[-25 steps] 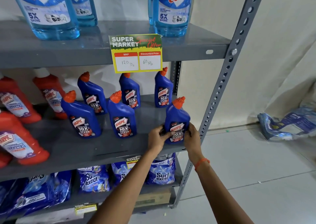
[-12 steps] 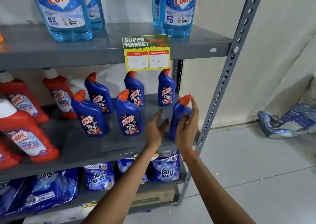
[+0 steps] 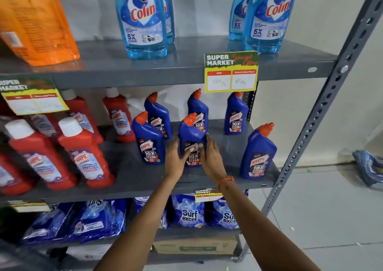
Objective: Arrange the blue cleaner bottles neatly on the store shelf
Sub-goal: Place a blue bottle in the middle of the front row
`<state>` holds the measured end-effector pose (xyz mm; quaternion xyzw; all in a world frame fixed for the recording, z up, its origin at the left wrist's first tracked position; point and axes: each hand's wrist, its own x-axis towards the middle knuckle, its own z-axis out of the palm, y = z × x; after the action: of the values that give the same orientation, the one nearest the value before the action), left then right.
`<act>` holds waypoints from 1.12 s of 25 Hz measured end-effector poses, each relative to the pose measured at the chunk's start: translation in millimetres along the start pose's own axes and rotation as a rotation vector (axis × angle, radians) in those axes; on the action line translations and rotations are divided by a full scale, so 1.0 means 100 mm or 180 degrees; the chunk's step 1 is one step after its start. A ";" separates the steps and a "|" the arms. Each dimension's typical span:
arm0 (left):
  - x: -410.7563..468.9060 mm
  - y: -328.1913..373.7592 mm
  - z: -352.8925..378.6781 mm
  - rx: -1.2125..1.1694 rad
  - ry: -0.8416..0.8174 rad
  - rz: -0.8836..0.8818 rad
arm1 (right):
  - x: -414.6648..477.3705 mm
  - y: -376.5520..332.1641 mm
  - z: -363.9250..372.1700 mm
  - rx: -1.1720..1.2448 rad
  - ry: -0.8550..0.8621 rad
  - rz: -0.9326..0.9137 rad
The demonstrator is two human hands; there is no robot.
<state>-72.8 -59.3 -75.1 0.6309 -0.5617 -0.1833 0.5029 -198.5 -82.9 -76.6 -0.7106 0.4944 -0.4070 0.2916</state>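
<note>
Several blue Harpic cleaner bottles with orange caps stand on the grey middle shelf (image 3: 132, 173). My left hand (image 3: 176, 156) and my right hand (image 3: 211, 156) clasp the front middle blue bottle (image 3: 191, 134) from both sides. Another front bottle (image 3: 148, 140) stands just to its left. A third front bottle (image 3: 259, 152) stands alone at the shelf's right end. Three more blue bottles stand behind: the left one (image 3: 157, 113), the middle one (image 3: 198, 107) partly hidden by the held bottle, and the right one (image 3: 236, 113).
Red Harpic bottles (image 3: 83, 156) fill the left of the same shelf. Light blue Colin bottles (image 3: 143, 20) and an orange pack (image 3: 35, 22) stand on the shelf above. Price tags (image 3: 231, 71) hang from its edge. Surf Excel bags (image 3: 188, 210) lie below. A perforated upright (image 3: 323, 109) bounds the right side.
Both hands left the bottle at the shelf's right end, moved left and closed around the front middle bottle. The view shifted left and upward.
</note>
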 end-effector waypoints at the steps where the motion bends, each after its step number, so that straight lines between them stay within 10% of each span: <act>1: 0.03 -0.06 -0.02 -0.0155 -0.0201 -0.0193 | 0.00 0.03 0.02 0.0030 -0.0127 0.0098; 28: -0.33 0.08 0.10 -0.0553 -0.0839 -0.0589 | -0.48 0.29 -0.34 0.0456 0.0363 0.0124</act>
<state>-94.7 -33.3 -83.5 0.6046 -0.5444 -0.3577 0.4585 -250.8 -48.1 -97.4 -0.6538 0.4936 -0.4753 0.3209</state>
